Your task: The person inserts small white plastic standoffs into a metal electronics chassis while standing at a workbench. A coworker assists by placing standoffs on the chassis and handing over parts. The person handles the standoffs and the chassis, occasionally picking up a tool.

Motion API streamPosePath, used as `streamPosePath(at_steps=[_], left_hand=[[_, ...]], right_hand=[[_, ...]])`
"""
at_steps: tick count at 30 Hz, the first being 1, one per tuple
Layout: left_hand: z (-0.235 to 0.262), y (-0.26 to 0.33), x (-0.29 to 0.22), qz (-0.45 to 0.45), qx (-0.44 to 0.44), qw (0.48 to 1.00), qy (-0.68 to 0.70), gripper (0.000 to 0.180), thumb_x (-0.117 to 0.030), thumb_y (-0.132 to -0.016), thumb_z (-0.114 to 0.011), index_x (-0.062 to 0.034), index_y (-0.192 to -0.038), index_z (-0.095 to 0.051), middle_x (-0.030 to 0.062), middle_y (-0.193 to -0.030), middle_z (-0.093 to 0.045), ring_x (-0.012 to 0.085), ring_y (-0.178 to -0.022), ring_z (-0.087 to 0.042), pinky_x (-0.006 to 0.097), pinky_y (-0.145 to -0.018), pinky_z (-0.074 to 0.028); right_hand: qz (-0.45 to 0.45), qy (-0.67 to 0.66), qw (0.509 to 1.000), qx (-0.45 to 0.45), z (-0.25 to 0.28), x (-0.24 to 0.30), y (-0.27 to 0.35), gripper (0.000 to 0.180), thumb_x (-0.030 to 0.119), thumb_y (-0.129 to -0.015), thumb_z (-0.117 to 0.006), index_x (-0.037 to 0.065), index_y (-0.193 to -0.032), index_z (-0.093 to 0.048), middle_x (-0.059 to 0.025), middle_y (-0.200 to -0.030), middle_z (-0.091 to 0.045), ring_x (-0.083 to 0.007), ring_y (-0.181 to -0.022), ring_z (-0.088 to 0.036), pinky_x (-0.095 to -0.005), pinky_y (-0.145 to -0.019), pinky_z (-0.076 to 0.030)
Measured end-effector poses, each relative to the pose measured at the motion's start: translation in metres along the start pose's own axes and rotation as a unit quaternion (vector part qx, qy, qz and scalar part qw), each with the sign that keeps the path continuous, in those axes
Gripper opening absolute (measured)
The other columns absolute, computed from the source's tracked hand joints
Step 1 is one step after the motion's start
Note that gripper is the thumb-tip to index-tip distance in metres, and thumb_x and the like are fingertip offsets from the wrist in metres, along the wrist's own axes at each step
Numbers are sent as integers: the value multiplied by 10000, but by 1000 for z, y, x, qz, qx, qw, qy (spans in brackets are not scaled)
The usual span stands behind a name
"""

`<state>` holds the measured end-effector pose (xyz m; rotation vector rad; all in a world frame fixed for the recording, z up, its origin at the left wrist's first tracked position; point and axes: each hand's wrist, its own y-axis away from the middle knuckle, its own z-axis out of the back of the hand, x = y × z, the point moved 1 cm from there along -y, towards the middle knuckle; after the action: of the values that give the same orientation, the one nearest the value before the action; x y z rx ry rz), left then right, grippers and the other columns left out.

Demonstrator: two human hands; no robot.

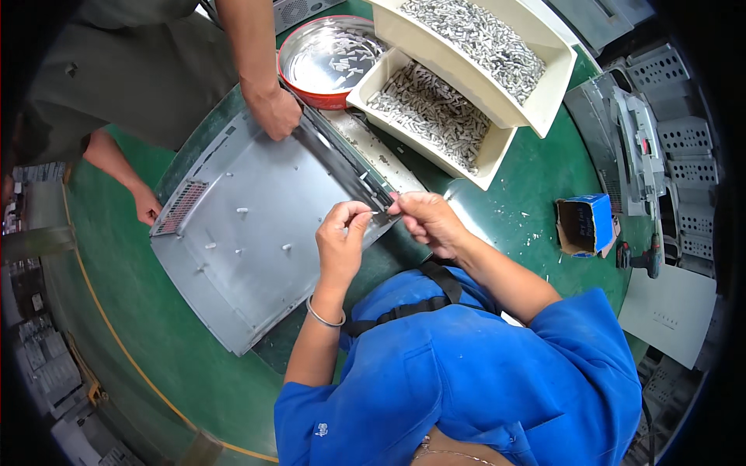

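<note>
My left hand (342, 237) is closed in a pinch over the near right corner of a grey sheet-metal panel (268, 202). A small white peg (374, 213) pokes out between its thumb and finger. Right beside it, my right hand (431, 221) is also pinched, its fingertips almost meeting the left ones. What those fingertips hold is too small to make out. Several thin white pegs (287, 248) stand up from the panel's face. A red mesh grille (183, 208) lies along its left side.
A co-worker's hand (273, 115) rests on the panel's far edge, the other (146, 206) at its left corner. Beyond stand a red round tin (330, 101) and two cream bins (497, 159) of small pegs. A blue box (598, 221) and a power drill (646, 260) lie right.
</note>
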<state>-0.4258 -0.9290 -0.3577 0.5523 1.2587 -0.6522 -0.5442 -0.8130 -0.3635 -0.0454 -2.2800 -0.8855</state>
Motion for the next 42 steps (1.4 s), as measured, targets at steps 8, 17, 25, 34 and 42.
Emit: streamPosePath(at_steps=[8,17,25,34,42], left_hand=[[3,-6,15,51,155,984,-65,75,-66,-735,-520,0,-760,-546,112,-667,-547,204,-606,-525,297,-577,-412],[14,-13,14,71,237,966,-77,95,-57,-740,-519,22,-778,-556,98,-702,-573,149,-649,-533,268,-610,-417],[13,-15,17,67,261,962,-54,95,-74,-746,-525,15,-768,-551,94,-676,-565,146,-621,-522,268,-596,-413],[7,-13,17,35,281,951,-121,142,-116,-776,-486,8,-712,-458,120,-655,-481,238,-602,-466,325,-576,-378],[3,-9,24,26,296,948,-117,178,-154,-802,-441,0,-715,-437,128,-656,-449,263,-609,-450,341,-575,-367]], right_hand=[[-35,-124,990,-65,35,1,-6,195,234,-865,-433,52,-812,-479,30,-545,-396,-27,-417,-299,-147,-314,-198],[-80,-120,988,-54,27,-2,-19,167,194,-852,-447,38,-839,-501,24,-570,-434,-30,-426,-317,-151,-329,-239],[-77,-124,988,-48,25,1,-26,183,210,-856,-440,39,-844,-502,27,-563,-424,-30,-429,-324,-148,-332,-244],[-26,-187,981,-48,24,7,-24,151,154,-852,-412,34,-940,-437,-30,-681,-452,-66,-498,-357,-164,-370,-274],[-9,-213,976,45,14,14,-15,196,60,-843,-407,17,-1031,-440,-54,-760,-487,-56,-482,-352,-169,-382,-300]])
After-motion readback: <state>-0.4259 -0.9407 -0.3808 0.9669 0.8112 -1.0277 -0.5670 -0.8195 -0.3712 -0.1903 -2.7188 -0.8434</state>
